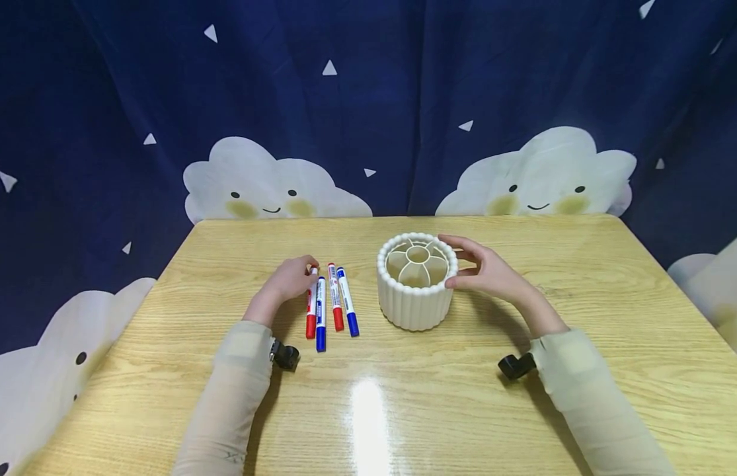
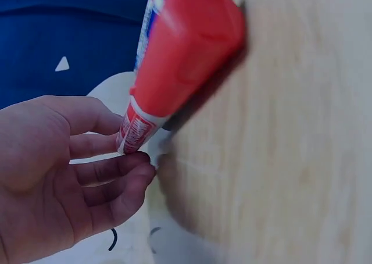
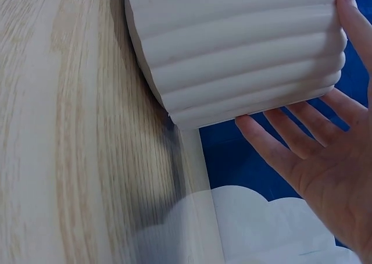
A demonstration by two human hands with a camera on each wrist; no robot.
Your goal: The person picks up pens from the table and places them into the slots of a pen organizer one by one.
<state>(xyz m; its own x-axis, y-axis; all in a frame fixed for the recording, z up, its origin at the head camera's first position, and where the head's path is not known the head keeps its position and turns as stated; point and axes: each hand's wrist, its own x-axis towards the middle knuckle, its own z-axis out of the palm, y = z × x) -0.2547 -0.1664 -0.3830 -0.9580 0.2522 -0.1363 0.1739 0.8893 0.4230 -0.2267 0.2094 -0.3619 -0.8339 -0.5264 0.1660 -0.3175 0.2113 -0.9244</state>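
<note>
My left hand [image 1: 291, 277] pinches the far white end of the leftmost red-capped marker [image 1: 310, 324] between thumb and fingers; its red cap [image 2: 186, 49] looms large in the left wrist view. Close beside it lies a blue-capped marker [image 1: 321, 314]. A second red-capped marker [image 1: 335, 297] and a second blue-capped marker [image 1: 348, 301] lie to their right. My right hand [image 1: 484, 270] touches the right side of a round, ribbed white pen holder [image 1: 414, 309], fingers fairly straight and spread. In the right wrist view its fingertips rest against the ribbed wall [image 3: 244, 49].
The pen holder stands upright on the wooden table [image 1: 439, 410], its top split into several compartments around a central ring [image 1: 418, 254]. Behind the table hangs a dark blue curtain [image 1: 368, 99] with clouds and white triangles. Each wrist carries a small black camera [image 1: 285, 356].
</note>
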